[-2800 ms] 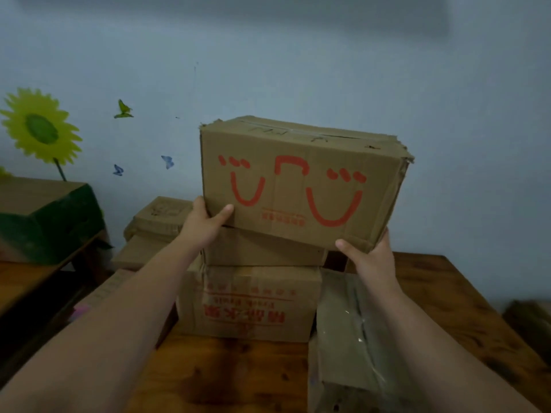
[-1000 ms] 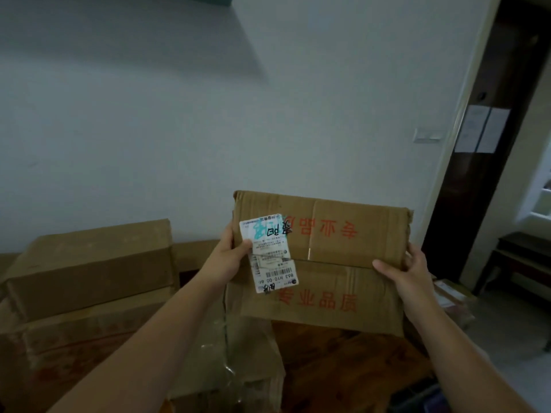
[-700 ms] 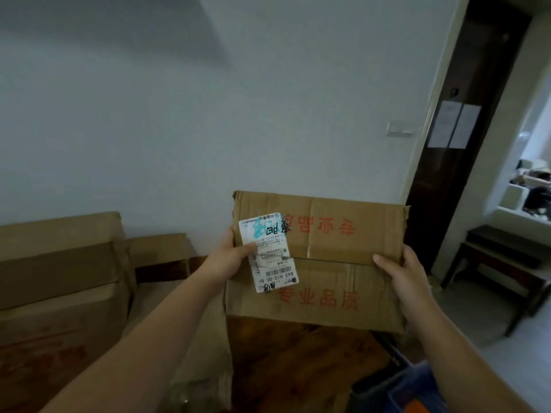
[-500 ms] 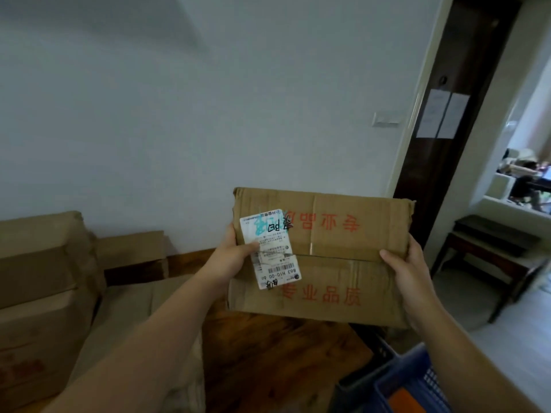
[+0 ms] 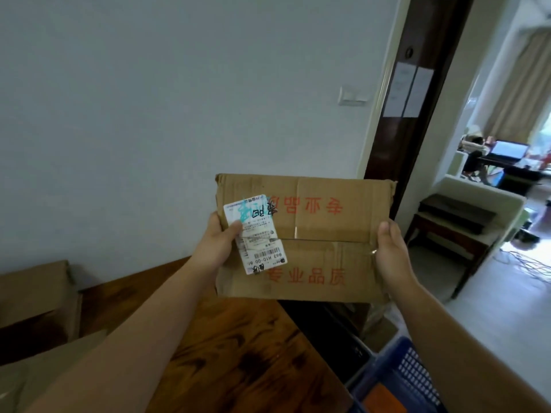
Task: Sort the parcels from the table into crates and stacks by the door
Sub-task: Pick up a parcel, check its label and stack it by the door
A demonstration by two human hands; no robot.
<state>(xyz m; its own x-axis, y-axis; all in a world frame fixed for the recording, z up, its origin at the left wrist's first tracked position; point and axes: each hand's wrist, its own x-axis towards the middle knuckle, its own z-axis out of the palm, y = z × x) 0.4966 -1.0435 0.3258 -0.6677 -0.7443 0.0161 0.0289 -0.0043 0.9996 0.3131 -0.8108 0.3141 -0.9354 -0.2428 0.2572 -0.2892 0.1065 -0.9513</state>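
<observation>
Head view shows the left hand [image 5: 219,244] and right hand [image 5: 390,251] gripping the parcel [image 5: 322,234] by its ends, long axis running between them, with the blue crate [image 5: 384,365] below the right hand.

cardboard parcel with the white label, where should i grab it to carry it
Probably by its two short ends, a hand from each side, as the left hand and right hand do: the cardboard parcel is wide, with a taped seam across its face.
</observation>
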